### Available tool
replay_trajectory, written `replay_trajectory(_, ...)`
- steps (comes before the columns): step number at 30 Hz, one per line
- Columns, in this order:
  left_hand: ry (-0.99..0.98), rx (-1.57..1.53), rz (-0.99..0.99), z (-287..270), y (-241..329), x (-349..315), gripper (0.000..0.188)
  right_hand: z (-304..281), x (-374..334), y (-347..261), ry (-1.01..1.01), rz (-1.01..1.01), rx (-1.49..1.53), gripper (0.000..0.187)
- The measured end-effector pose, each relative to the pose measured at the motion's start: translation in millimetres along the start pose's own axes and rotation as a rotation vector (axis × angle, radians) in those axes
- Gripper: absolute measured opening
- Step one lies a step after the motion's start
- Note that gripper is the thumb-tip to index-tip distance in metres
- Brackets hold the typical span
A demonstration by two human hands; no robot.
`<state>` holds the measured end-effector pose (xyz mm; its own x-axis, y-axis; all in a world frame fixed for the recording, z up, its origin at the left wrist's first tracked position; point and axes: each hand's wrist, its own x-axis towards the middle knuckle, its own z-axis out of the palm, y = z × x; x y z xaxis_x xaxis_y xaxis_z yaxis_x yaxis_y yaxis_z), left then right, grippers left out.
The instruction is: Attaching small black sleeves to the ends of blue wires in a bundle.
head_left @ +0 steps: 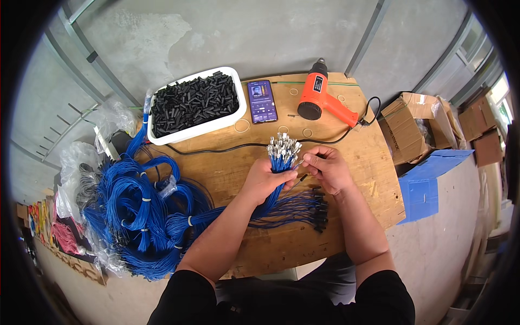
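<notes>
Comes out bright and even, washing to near white at the window (505,95) on the far right. Throws only soft, faint shadows across the table (374,189). Glints off the terminals (284,145) and shines on the bags (77,157); glows dimly from the phone (262,103). Reads crisp in the middle. Bows the bars (103,70) toward the rim, softens detail there and sinks into black around the border.

Piece (300,162) in right fingers (312,158) too small to identify. Left fingers (285,176) hide some blue wires (278,164).
</notes>
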<state>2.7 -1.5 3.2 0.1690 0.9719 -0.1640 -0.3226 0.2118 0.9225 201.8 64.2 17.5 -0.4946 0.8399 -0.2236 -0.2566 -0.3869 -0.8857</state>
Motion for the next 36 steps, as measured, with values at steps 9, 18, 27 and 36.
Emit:
replay_trajectory(9, 0.107, -0.053, -0.009, 4.1, -0.3, -0.5, 0.015, 3.9, -3.3, 0.4, 0.070, -0.038, -0.075, 0.008)
replay_trajectory(18, 0.125, -0.070, 0.048, 1.8, -6.1, 1.8, 0.014, 3.7, -4.0, 1.9, 0.039, -0.066, -0.144, 0.008)
replay_trajectory(27, 0.076, -0.020, 0.061, 1.0, -4.6, 1.9, 0.013, 7.3, -5.2, -0.3, -0.008, 0.001, -0.101, 0.007)
replay_trajectory(36, 0.064, 0.018, 0.078, 1.6, -5.5, 2.3, 0.012, 5.1, -5.1, 1.2, -0.008, 0.019, -0.103, 0.008)
